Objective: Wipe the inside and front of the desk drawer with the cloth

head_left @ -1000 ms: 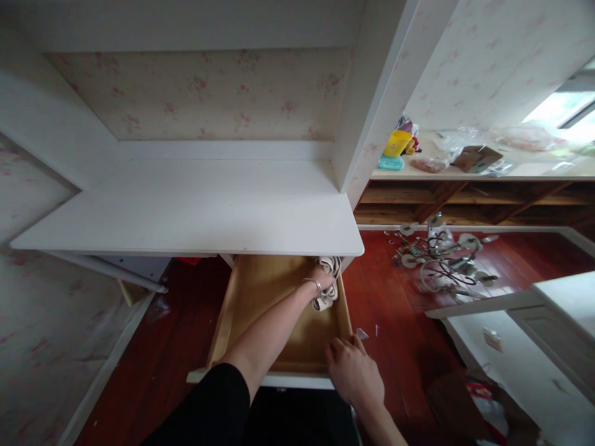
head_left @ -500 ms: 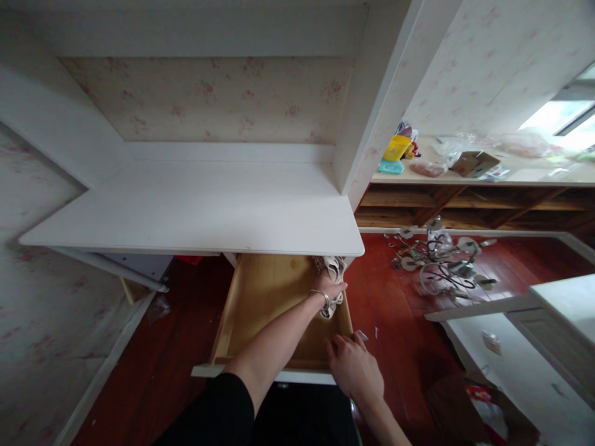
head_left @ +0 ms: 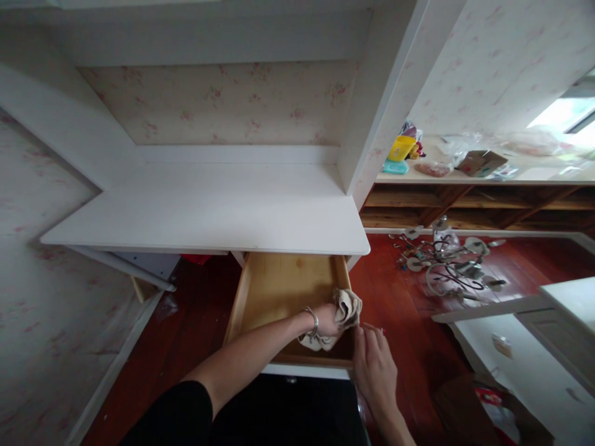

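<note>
A wooden drawer (head_left: 279,288) with a white front is pulled out beneath the white desk (head_left: 223,214). Inside it, at the right near the front corner, my left hand (head_left: 326,320) is closed on a crumpled beige cloth (head_left: 348,308). Part of the cloth bunches up past the fingers by the right wall, and another part hangs under the wrist. A silver bangle circles that wrist. My right hand (head_left: 375,364) rests at the outer front right corner of the drawer, its fingers closed over the side edge; its grip is partly hidden.
On the red wooden floor to the right lies a dismantled chandelier (head_left: 458,263). Behind it runs a low wooden shelf unit (head_left: 418,198), topped with a yellow container (head_left: 401,148), plastic bags and a cardboard box (head_left: 481,163). A white cabinet (head_left: 558,328) stands at lower right.
My left hand and the cloth have come forward along the drawer's right side, toward its front. My right hand has shifted slightly right, from the inner rim to the outer corner.
</note>
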### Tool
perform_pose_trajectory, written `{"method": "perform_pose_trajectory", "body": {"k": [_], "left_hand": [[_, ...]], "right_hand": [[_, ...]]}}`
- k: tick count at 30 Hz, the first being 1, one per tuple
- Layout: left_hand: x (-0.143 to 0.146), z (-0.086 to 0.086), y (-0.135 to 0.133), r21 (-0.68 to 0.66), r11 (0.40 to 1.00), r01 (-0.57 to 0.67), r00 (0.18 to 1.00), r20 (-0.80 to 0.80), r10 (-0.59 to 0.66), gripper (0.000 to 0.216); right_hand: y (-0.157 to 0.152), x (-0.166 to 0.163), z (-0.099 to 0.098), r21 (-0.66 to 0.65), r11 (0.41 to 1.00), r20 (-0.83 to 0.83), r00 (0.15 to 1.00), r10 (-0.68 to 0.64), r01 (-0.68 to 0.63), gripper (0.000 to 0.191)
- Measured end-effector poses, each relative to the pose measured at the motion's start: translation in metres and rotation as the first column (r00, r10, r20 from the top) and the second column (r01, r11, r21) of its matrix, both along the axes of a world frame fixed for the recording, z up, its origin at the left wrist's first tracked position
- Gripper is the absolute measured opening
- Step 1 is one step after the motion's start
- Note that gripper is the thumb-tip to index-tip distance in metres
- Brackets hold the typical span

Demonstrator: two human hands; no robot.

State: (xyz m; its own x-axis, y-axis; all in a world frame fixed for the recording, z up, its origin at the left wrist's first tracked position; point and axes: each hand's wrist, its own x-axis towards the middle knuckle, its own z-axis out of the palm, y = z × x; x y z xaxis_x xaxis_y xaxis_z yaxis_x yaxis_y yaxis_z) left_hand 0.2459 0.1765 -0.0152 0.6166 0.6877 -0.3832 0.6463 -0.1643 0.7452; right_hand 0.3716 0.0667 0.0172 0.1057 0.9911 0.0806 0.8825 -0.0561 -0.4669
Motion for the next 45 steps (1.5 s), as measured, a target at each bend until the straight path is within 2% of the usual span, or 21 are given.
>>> {"method": "perform_pose_trajectory", "body": {"k": [3, 5, 7, 10, 12, 18, 21, 24, 26, 28, 30, 32, 35, 37, 41, 45], "left_hand": [[-0.014, 0.012, -0.014, 0.003, 0.974, 0.227, 0.964, -0.142, -0.224, 0.023], [-0.02, 0.024, -0.023, 0.038, 0.895, 0.445, 0.871, -0.253, -0.422, 0.034], [-0.026, 0.035, -0.029, 0.075, 0.794, 0.603, 0.761, -0.354, -0.544, 0.043], [-0.04, 0.048, -0.032, 0.094, 0.73, 0.677, 0.69, -0.424, -0.586, 0.044], [-0.056, 0.052, -0.032, 0.08, 0.716, 0.693, 0.666, -0.45, -0.595, 0.042], [-0.132, 0.048, -0.027, 0.029, 0.788, 0.615, 0.678, -0.531, -0.509, 0.032], [-0.175, 0.046, -0.025, -0.003, 0.79, 0.613, 0.664, -0.54, -0.517, 0.033], [-0.206, 0.042, -0.02, -0.005, 0.791, 0.612, 0.661, -0.545, -0.516, 0.037], [-0.214, 0.035, -0.012, 0.072, 0.79, 0.609, 0.667, -0.586, -0.461, 0.024], [-0.215, 0.026, 0.002, 0.192, 0.767, 0.612, 0.656, -0.664, -0.358, 0.012], [-0.214, 0.017, 0.022, 0.287, 0.737, 0.612, 0.644, -0.722, -0.253, 0.018], [-0.215, 0.013, 0.047, 0.334, 0.725, 0.602, 0.649, -0.733, -0.202, 0.019], [-0.222, 0.013, 0.079, 0.412, 0.704, 0.578, 0.677, -0.724, -0.131, 0.019], [-0.227, 0.016, 0.091, 0.464, 0.695, 0.549, 0.704, -0.706, -0.085, 0.019], [-0.231, 0.021, 0.088, 0.542, 0.703, 0.46, 0.755, -0.656, 0.012, 0.019], [-0.236, 0.032, 0.062, 0.583, 0.716, 0.384, 0.79, -0.609, 0.073, 0.026]], "right_hand": [[0.0, 0.001, -0.002, 0.093, 0.992, -0.109, 0.991, -0.077, 0.087, 0.038], [0.002, 0.001, -0.003, 0.136, 0.985, -0.147, 0.986, -0.082, 0.103, 0.039], [0.003, 0.0, -0.006, 0.16, 0.983, -0.16, 0.985, -0.061, 0.087, 0.04], [0.002, 0.001, -0.012, 0.161, 0.984, -0.164, 0.985, -0.05, 0.077, 0.039], [0.001, 0.001, -0.014, 0.139, 0.989, -0.146, 0.989, -0.025, 0.045, 0.04], [-0.003, -0.001, -0.014, 0.024, 0.998, -0.068, 0.996, 0.061, -0.06, 0.039], [-0.003, 0.0, -0.017, 0.018, 0.993, -0.008, 0.994, 0.113, -0.112, 0.039], [-0.003, 0.004, -0.024, 0.025, 0.971, 0.08, 0.969, 0.235, -0.237, 0.04], [-0.003, 0.007, -0.027, 0.011, 0.948, 0.121, 0.942, 0.313, -0.317, 0.041], [-0.003, 0.007, -0.026, -0.036, 0.945, 0.119, 0.938, 0.327, -0.325, 0.041], [-0.003, 0.004, -0.021, -0.115, 0.956, 0.088, 0.956, 0.281, -0.27, 0.042], [-0.002, 0.0, -0.014, -0.187, 0.956, 0.062, 0.968, 0.242, -0.226, 0.043], [-0.001, -0.004, -0.004, -0.228, 0.945, 0.063, 0.965, 0.255, -0.235, 0.043], [-0.001, -0.005, 0.0, -0.239, 0.939, 0.073, 0.959, 0.272, -0.248, 0.043], [-0.002, -0.007, 0.003, -0.252, 0.941, 0.092, 0.962, 0.255, -0.225, 0.044], [-0.003, -0.008, 0.005, -0.227, 0.946, 0.104, 0.96, 0.261, -0.232, 0.041]]}}
